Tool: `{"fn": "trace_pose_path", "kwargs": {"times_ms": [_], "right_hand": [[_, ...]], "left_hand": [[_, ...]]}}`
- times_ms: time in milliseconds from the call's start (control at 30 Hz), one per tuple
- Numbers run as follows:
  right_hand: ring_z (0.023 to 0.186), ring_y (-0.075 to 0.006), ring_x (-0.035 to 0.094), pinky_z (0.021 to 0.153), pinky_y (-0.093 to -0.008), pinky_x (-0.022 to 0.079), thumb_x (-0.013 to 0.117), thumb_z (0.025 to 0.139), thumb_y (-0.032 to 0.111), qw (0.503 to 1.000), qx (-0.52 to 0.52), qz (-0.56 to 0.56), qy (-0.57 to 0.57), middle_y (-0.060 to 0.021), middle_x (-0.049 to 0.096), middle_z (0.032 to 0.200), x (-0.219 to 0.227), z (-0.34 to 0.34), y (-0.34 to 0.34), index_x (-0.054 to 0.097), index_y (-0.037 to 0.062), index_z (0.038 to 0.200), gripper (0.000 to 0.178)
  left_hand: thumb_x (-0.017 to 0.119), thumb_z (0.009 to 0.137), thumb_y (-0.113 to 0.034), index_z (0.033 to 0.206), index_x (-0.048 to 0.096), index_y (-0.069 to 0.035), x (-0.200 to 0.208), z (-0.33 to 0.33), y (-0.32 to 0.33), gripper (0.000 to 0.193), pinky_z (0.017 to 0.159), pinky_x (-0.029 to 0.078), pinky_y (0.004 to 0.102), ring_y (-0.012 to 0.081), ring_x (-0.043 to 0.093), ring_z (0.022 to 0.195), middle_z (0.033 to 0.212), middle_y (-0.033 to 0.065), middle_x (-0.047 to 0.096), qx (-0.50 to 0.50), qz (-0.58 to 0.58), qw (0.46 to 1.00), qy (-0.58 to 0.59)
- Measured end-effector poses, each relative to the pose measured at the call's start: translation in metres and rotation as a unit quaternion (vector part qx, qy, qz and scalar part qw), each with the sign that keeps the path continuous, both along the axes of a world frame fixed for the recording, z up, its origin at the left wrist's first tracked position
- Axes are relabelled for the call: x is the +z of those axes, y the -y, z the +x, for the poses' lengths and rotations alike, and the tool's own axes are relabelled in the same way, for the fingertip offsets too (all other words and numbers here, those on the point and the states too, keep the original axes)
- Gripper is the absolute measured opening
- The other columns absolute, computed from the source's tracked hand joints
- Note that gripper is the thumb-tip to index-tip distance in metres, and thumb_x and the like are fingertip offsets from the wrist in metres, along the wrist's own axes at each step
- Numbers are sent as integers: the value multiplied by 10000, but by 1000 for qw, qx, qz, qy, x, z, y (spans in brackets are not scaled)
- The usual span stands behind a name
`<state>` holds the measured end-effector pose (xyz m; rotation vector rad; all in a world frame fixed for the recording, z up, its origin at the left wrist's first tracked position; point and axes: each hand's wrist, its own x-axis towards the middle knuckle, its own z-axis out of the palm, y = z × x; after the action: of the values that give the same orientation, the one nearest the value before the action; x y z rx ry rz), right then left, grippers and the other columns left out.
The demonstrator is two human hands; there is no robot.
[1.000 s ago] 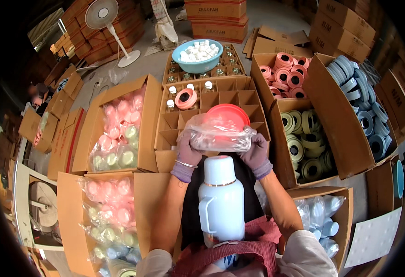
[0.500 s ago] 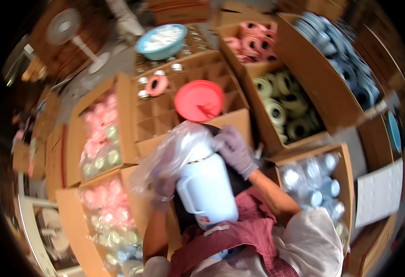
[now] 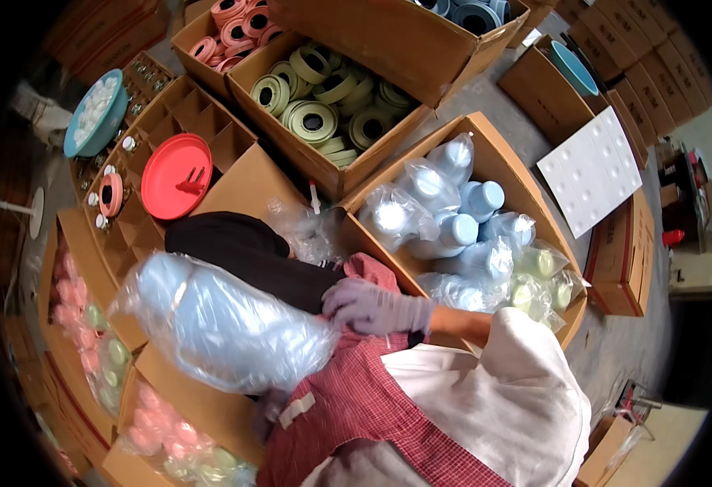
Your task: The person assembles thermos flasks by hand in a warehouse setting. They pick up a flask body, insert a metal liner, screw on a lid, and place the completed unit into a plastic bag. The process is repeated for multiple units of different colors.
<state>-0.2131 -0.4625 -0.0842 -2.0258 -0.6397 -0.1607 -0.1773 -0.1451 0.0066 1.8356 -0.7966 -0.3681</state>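
A light blue jug (image 3: 246, 329) lies tilted across my lap inside a clear plastic bag (image 3: 210, 357), its lidded end toward the left. My right hand (image 3: 378, 307), in a pale purple glove, has its fingers curled at the bag's edge, by the jug's near end. Most of my left hand (image 3: 268, 412) is hidden under that same end; its gloved part shows low beside the apron, and its fingers cannot be seen. Black cloth (image 3: 250, 252) lies behind the jug on my lap.
Right of me, a carton (image 3: 571, 333) holds several bagged blue and green jugs. Ahead stands a carton of green ring-shaped parts (image 3: 311, 120). A red round tray (image 3: 176, 166) rests on a divided carton. Bagged pink and green jugs (image 3: 161, 422) fill cartons at left. A blue basin (image 3: 100, 134) stands far left.
The bag has gone from the jug's top to covering nearly all of it. The jug has tipped leftward, and my right hand has moved to its near end. My view has swung right.
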Motion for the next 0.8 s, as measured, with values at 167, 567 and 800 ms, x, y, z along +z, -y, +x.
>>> {"fn": "trace_pose_path", "kwargs": {"times_ms": [167, 567, 800], "right_hand": [[1246, -323, 470, 1066, -391, 365, 660, 850, 269, 982, -117, 116, -90, -181, 490, 1309, 109, 35, -2, 465, 22, 1373, 610], [736, -128, 599, 692, -310, 497, 528, 792, 31, 814, -575, 79, -37, -97, 635, 808, 135, -66, 91, 582, -2, 1102, 316], [761, -77, 574, 689, -237, 467, 474, 761, -11, 777, -586, 186, -135, -25, 644, 808, -6, -108, 147, 626, -3, 1036, 314]], "left_hand": [[544, 949, -131, 1278, 548, 59, 31, -1, 86, 380, 905, 496, 384, 323, 609, 1112, 1186, 232, 620, -185, 35, 970, -155], [572, 971, -179, 1320, 535, -6, -19, 0, 189, 392, 1030, 418, 322, 181, 536, 1185, 1255, 102, 601, -458, 23, 818, -347], [683, 906, -260, 1457, 341, 1, -33, 57, 244, 699, 1031, 439, 364, 228, 515, 1234, 1407, 147, 462, -155, -119, 948, -250]]}}
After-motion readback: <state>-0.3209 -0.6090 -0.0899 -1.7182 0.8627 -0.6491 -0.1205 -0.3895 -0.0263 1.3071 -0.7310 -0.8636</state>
